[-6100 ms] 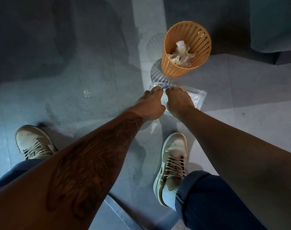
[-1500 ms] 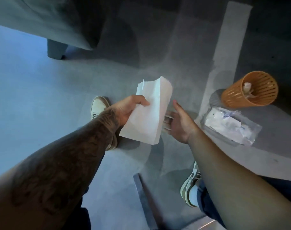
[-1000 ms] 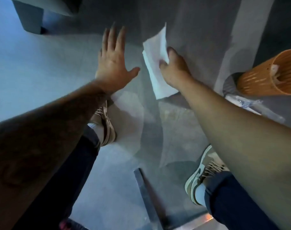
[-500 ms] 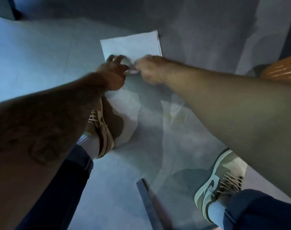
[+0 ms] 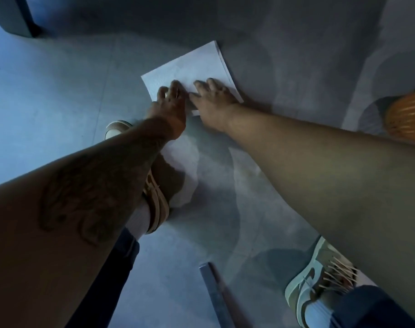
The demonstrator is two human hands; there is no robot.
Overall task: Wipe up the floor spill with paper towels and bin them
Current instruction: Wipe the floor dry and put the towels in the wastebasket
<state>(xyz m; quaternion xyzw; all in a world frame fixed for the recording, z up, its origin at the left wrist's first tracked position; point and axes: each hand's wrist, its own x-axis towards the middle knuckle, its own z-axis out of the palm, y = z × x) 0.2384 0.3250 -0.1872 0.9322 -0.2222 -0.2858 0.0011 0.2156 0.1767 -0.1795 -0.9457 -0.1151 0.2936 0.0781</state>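
both hands press a flat white paper towel (image 5: pixel 189 67) onto the grey tiled floor (image 5: pixel 59 102).
the towel lies at the far centre of the scene. the left hand (image 5: pixel 171 107) and right hand (image 5: pixel 213 100) rest side by side on its near edge, palms down, fingers stretched out and lightly spread, pinching nothing. an orange slatted plastic bin (image 5: pixel 407 119) shows at the right edge, well apart from the towel. one beige laced sneaker (image 5: pixel 156 200) stands under the left forearm, and a paler sneaker (image 5: pixel 320 275) at near right.
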